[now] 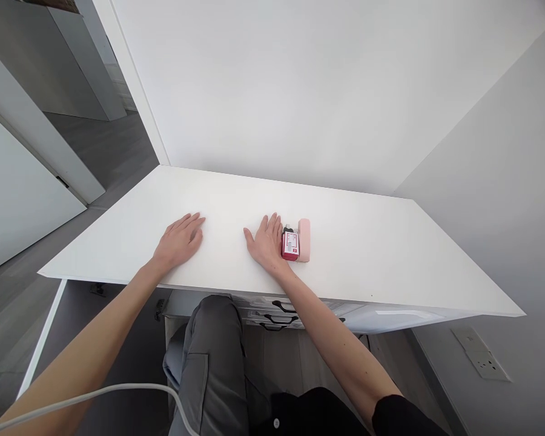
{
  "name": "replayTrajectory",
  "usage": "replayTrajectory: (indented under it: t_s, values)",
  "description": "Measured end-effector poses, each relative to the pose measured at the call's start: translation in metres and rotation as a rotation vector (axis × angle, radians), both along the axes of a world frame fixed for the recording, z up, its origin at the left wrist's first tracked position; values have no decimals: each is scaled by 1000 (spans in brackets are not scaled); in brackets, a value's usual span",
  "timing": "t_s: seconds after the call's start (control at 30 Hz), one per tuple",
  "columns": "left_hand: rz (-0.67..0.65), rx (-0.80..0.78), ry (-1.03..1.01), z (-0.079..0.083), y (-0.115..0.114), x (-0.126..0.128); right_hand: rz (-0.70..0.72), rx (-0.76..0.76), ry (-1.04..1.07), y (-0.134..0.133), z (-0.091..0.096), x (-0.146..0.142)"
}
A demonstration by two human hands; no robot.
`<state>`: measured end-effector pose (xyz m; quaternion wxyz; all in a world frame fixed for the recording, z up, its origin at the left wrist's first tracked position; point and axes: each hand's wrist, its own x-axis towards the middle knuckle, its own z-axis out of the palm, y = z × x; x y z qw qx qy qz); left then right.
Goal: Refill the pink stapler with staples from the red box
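My left hand lies flat on the white desk, palm down, fingers stretched out and holding nothing. My right hand also rests flat and open on the desk, a hand's width to the right. Right beside its little-finger edge lies a small red-labelled bottle with a dark cap, apparently touching the hand. A pale pink oblong object lies against the bottle's far side.
The desk stands in a corner of white walls. Under its front edge are drawers with black handles. My knee in grey trousers is below. A white cable crosses bottom left; a wall socket sits low right.
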<state>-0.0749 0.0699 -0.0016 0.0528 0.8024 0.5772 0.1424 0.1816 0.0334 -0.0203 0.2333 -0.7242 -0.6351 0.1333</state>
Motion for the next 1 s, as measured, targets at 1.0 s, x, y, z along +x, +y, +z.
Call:
replayTrajectory:
  t_s: [1.0]
  values:
    - [26, -42, 56, 8, 3, 4, -54, 45, -87, -7, -27, 191]
